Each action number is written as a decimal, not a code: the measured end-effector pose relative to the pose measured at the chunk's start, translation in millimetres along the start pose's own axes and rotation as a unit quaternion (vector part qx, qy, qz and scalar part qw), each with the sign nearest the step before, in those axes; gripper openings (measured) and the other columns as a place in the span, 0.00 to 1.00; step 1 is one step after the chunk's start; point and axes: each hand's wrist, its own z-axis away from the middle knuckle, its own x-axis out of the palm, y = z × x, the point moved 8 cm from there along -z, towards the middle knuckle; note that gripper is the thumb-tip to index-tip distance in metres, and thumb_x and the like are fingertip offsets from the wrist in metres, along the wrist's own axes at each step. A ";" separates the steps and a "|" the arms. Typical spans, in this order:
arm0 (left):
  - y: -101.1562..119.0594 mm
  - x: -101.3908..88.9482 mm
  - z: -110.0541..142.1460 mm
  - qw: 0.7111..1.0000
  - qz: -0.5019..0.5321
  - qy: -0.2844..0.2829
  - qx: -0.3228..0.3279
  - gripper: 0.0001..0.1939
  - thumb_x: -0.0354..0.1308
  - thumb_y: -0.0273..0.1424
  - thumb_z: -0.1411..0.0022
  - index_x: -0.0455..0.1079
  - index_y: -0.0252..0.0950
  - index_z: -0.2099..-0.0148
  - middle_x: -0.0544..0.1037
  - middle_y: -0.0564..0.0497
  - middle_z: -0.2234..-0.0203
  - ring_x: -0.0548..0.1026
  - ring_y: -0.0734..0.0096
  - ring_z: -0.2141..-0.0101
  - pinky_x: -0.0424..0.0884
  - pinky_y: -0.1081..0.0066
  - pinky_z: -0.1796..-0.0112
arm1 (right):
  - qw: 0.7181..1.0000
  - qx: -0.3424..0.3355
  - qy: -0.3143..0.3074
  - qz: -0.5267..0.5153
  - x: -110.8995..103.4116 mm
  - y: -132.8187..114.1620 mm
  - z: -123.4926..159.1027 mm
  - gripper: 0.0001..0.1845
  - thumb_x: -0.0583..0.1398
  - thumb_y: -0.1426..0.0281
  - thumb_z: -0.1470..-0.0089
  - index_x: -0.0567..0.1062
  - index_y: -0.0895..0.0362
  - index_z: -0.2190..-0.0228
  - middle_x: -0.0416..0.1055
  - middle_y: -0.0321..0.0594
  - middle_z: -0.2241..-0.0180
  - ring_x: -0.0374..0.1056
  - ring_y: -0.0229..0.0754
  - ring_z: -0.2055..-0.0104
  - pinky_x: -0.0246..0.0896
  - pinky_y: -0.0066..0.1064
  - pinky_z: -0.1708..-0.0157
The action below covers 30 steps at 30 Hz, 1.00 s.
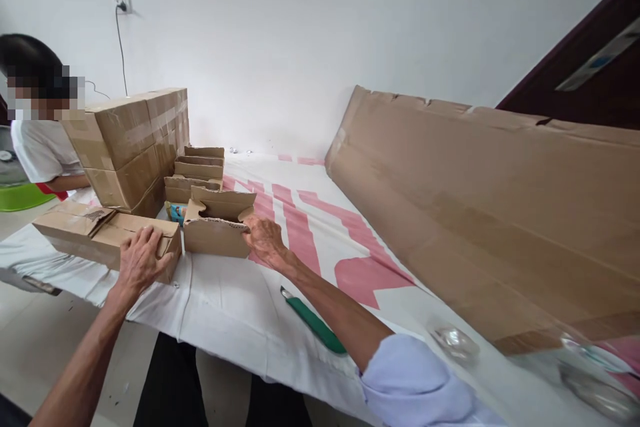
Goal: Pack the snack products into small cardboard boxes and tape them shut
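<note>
My left hand (145,259) lies on the right end of a long, closed cardboard box (103,240), fingers over its top and thumb near the end edge. With my right hand (266,237) I grip the right end of a small open-topped cardboard box (217,238); my fingertips are partly hidden behind its edge. Its long flaps stand up, and its inside is mostly out of sight. Just behind its left side shows a blue printed packet (176,212). A green-handled utility knife (315,323) rests on the table beneath my right forearm, blade end pointing away.
Sealed cartons (135,140) are stacked at the back left, beside a row of open boxes (200,163). A large cardboard panel (480,213) leans along the right. Clear tape rolls (455,340) lie near it on the white-and-red cloth (220,293). A person (43,133) sits far left.
</note>
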 end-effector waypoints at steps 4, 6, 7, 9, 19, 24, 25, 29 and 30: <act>-29.5 -2.8 16.2 0.997 -0.003 -0.069 0.032 0.21 0.61 0.38 0.42 0.78 0.51 0.46 0.77 0.45 0.37 0.74 0.42 0.38 0.64 0.44 0.38 | 1.000 -0.010 -0.008 0.008 0.7 -9.7 4.6 0.13 0.57 0.76 0.40 0.83 0.58 0.61 0.80 0.50 0.57 0.74 0.49 0.57 0.58 0.33 0.66; -34.5 -18.1 26.6 0.996 0.017 -0.072 0.044 0.23 0.62 0.39 0.43 0.77 0.53 0.44 0.76 0.46 0.36 0.74 0.42 0.38 0.66 0.44 0.39 | 1.000 -0.026 -0.008 0.003 2.2 -22.9 3.3 0.13 0.57 0.77 0.40 0.83 0.57 0.61 0.80 0.49 0.56 0.74 0.49 0.55 0.59 0.32 0.65; -31.3 -26.5 32.7 0.997 0.024 -0.060 0.045 0.24 0.63 0.40 0.43 0.77 0.54 0.43 0.75 0.46 0.36 0.73 0.41 0.37 0.66 0.43 0.39 | 0.999 -0.035 -0.007 -0.001 3.3 -31.5 1.4 0.14 0.57 0.78 0.39 0.83 0.57 0.61 0.80 0.49 0.55 0.74 0.48 0.54 0.59 0.32 0.64; -13.8 -38.2 45.6 0.998 0.039 -0.014 0.037 0.24 0.63 0.41 0.41 0.77 0.54 0.42 0.75 0.44 0.36 0.71 0.40 0.36 0.65 0.41 0.37 | 0.999 -0.050 -0.006 -0.010 5.9 -52.1 -4.6 0.15 0.56 0.79 0.38 0.83 0.57 0.59 0.79 0.50 0.53 0.74 0.48 0.53 0.61 0.32 0.63; 45.7 109.3 23.9 0.972 0.200 -0.078 -0.089 0.41 0.65 0.35 0.45 0.64 0.38 0.30 0.71 0.33 0.38 0.71 0.39 0.36 0.70 0.46 0.39 | 0.988 -0.125 0.052 -0.069 1.6 -124.5 -15.5 0.21 0.54 0.77 0.32 0.74 0.55 0.42 0.72 0.51 0.43 0.69 0.51 0.43 0.70 0.40 0.49; 27.6 133.5 -2.0 0.971 0.190 -0.029 -0.138 0.48 0.65 0.37 0.41 0.49 0.33 0.24 0.69 0.29 0.40 0.68 0.35 0.35 0.65 0.41 0.37 | 0.953 -0.159 0.192 -0.170 10.8 -89.7 54.5 0.24 0.59 0.73 0.34 0.70 0.55 0.38 0.69 0.51 0.40 0.65 0.52 0.38 0.67 0.44 0.40; 26.5 135.3 -2.0 0.971 0.189 -0.021 -0.145 0.49 0.65 0.38 0.40 0.47 0.33 0.24 0.68 0.28 0.40 0.67 0.34 0.35 0.64 0.40 0.37 | 0.953 -0.151 0.195 -0.177 22.6 -77.9 71.5 0.22 0.59 0.74 0.34 0.72 0.55 0.41 0.71 0.50 0.42 0.67 0.52 0.41 0.68 0.44 0.42; 24.1 138.9 0.0 0.968 0.189 0.008 -0.168 0.51 0.65 0.40 0.38 0.43 0.33 0.23 0.63 0.27 0.36 0.62 0.32 0.32 0.62 0.38 0.36 | 0.962 -0.095 0.176 -0.188 80.4 -26.9 131.4 0.16 0.62 0.79 0.41 0.77 0.54 0.52 0.76 0.46 0.51 0.72 0.52 0.49 0.72 0.44 0.49; 23.3 140.1 -1.7 0.967 0.190 0.012 -0.172 0.50 0.65 0.39 0.38 0.43 0.33 0.23 0.63 0.26 0.36 0.61 0.32 0.32 0.62 0.37 0.36 | 0.962 -0.081 0.177 -0.190 91.9 -16.0 142.7 0.17 0.62 0.80 0.42 0.77 0.54 0.53 0.76 0.45 0.52 0.72 0.51 0.50 0.73 0.43 0.50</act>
